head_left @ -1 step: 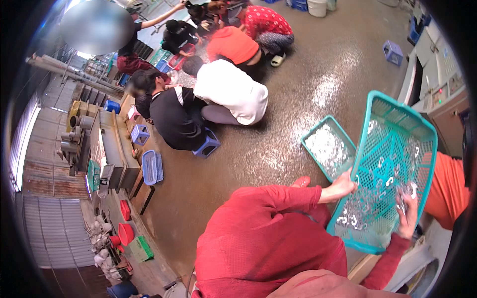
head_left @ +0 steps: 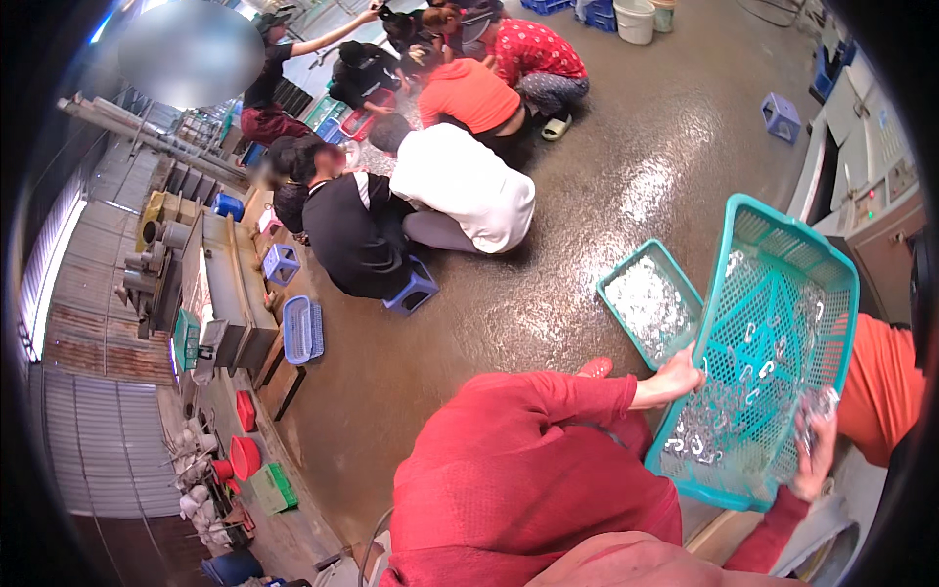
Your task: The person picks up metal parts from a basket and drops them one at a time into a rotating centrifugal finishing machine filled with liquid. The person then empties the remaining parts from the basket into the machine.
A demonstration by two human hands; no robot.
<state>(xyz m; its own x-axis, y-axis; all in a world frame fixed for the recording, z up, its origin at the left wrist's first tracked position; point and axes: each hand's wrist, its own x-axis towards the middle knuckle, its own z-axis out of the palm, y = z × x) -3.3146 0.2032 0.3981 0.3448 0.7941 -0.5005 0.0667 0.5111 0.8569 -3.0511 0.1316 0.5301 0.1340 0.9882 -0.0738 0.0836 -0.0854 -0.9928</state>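
Note:
A teal plastic mesh basket [head_left: 794, 230] is held tilted, its far end raised. My left hand [head_left: 675, 379] grips its left rim and my right hand [head_left: 812, 458] grips its lower right rim. Both arms wear red sleeves. Several small silvery metal pieces [head_left: 706, 437] lie heaped at the low near end of the basket, and a few cling to the mesh higher up. Just left of it, a second teal basket [head_left: 614, 284] rests on the floor, filled with the same shiny pieces.
Several people [head_left: 460, 186] squat in a group on the wet brown floor, some on blue stools [head_left: 411, 292]. A person in orange [head_left: 885, 391] is close on the right beside a grey machine [head_left: 880, 210]. A workbench [head_left: 220, 293] with trays stands on the left.

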